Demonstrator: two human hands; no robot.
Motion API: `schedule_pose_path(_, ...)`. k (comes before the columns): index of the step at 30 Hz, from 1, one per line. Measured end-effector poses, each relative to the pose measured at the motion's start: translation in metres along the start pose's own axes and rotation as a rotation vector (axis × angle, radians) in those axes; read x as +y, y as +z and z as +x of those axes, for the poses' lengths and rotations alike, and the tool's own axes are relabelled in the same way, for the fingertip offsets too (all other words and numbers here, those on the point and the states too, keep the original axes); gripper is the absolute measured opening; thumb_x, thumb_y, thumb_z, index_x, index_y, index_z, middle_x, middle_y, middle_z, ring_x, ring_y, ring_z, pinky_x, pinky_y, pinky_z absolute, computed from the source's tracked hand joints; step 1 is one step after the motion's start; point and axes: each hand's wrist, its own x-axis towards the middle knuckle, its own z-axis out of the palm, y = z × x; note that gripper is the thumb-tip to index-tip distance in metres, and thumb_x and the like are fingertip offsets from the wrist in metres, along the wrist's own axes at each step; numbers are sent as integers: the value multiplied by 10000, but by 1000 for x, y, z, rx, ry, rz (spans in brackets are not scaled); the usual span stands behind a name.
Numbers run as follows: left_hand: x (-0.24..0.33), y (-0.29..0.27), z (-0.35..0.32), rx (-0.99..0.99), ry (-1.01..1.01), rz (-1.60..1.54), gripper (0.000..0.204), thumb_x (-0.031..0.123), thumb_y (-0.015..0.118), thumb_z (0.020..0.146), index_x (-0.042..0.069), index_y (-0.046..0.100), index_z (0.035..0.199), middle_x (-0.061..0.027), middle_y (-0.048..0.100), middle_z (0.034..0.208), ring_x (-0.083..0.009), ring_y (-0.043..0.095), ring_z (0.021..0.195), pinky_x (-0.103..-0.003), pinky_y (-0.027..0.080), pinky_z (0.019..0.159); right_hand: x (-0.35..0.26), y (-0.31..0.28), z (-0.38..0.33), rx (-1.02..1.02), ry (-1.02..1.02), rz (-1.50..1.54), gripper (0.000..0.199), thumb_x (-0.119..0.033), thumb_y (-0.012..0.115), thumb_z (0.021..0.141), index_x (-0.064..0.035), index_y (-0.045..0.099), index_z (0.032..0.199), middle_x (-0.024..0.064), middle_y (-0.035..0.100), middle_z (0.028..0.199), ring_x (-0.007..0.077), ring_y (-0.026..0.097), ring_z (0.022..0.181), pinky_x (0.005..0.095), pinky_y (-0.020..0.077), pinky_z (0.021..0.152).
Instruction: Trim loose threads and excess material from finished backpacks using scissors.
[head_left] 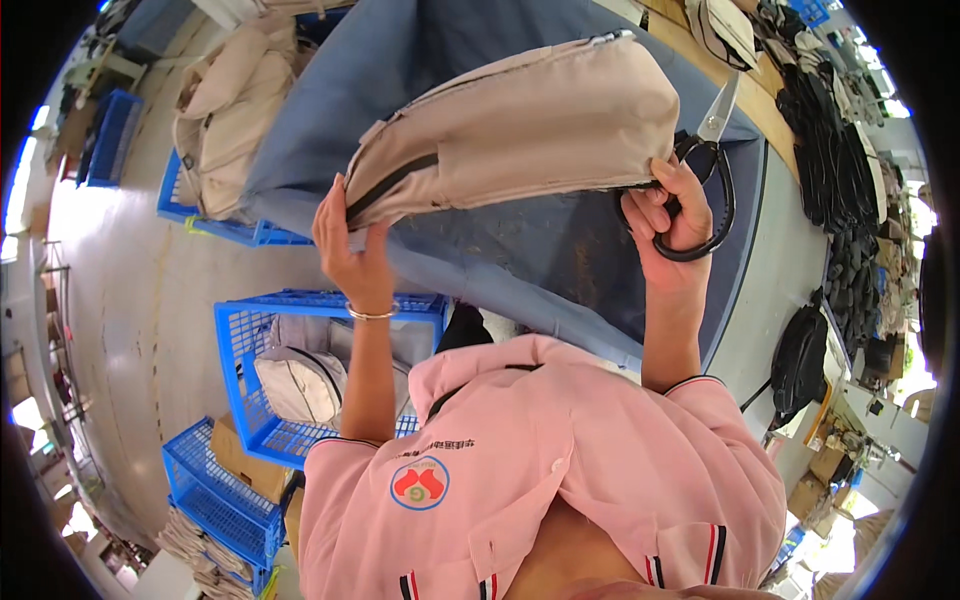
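A long beige fabric bag is stretched between my hands above a blue-grey cloth surface. A dark zipper runs across its left end, and another zipper follows its upper edge. My left hand grips the bag's left end, thumb below and fingers on the edge. At the lower right corner, my right hand pinches the bag's edge. The same hand carries scissors with black handles looped round its fingers; their blades point up and away, beside the bag. The bag's far side is hidden.
Beneath the bag spreads the blue-grey cloth. A blue crate by my left arm holds beige bags; another blue crate farther left is heaped with beige pieces. Black bags lie along the right, with a black backpack nearer.
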Motion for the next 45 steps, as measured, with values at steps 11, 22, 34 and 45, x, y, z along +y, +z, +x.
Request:
schedule_pose_path(11,61,-137,4,-302,-134,75,363,112,769,801,70,703,1155,-96,703,1131,-226,645,1011,-359,483,907,41,-38,-61,51,561,343,127,-73,641,883,-54,531,822,6,529,693,77,423,504,246,345,474)
schedule_pose_path(22,61,-6,-71,-349,134,90,152,221,748,827,138,760,954,1,695,1006,-189,602,1028,-429,240,1120,107,-62,-58,256,549,189,130,-23,667,854,-34,538,854,66,557,746,127,504,558,272,424,511)
schedule_pose_path(34,34,-5,-61,-359,-22,-93,148,266,738,853,121,755,881,29,716,942,-133,609,944,-381,251,1097,57,-124,-83,-315,-382,-1601,480,-400,801,800,-20,527,901,101,528,746,268,546,641,371,414,580)
schedule_pose_path(45,33,-6,-63,-377,-56,-142,143,250,744,844,115,755,889,17,711,949,-135,610,982,-388,233,1106,29,-100,-44,-558,-406,-1782,643,-594,732,784,2,575,966,149,636,937,360,639,858,421,500,699)
